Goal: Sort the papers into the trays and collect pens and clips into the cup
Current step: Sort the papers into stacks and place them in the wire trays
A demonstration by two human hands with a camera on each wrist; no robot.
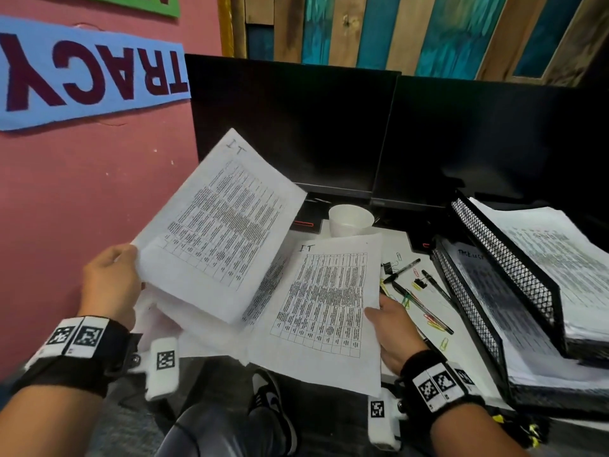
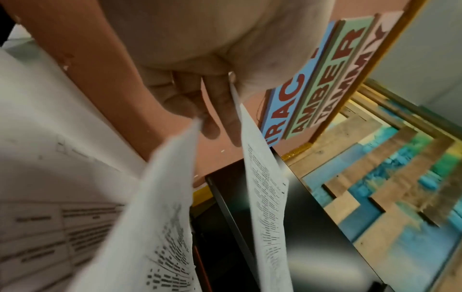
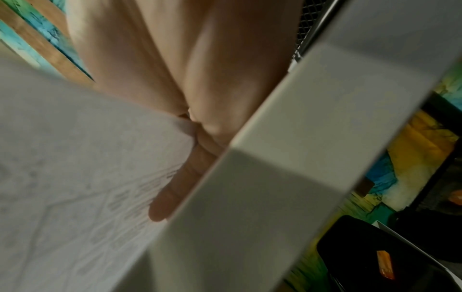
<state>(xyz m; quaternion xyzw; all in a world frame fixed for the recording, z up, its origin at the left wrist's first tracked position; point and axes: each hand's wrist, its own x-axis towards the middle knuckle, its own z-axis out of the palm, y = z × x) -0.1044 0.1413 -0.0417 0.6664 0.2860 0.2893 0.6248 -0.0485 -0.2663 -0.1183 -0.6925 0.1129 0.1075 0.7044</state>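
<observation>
My left hand point(image 1: 113, 282) pinches the near corner of a printed sheet point(image 1: 220, 222) marked "I.T", lifted and tilted up to the left; in the left wrist view its fingers point(image 2: 220, 110) lie between two sheets. My right hand point(image 1: 390, 328) grips the right edge of a second printed sheet point(image 1: 326, 301), thumb on top, with one finger point(image 3: 175, 189) under the page. More sheets lie beneath. A white paper cup point(image 1: 350, 220) stands behind the papers. Several pens point(image 1: 425, 311), coloured paper clips point(image 1: 435, 324) and binder clips point(image 1: 389, 268) are scattered on the white desk right of the papers.
Two stacked black mesh trays point(image 1: 514, 268), both loaded with papers, stand at the right. Two dark monitors point(image 1: 296, 127) rise behind the desk. A pink wall with name signs point(image 1: 82, 77) closes the left side. My knee and shoe point(image 1: 273, 400) show below the desk edge.
</observation>
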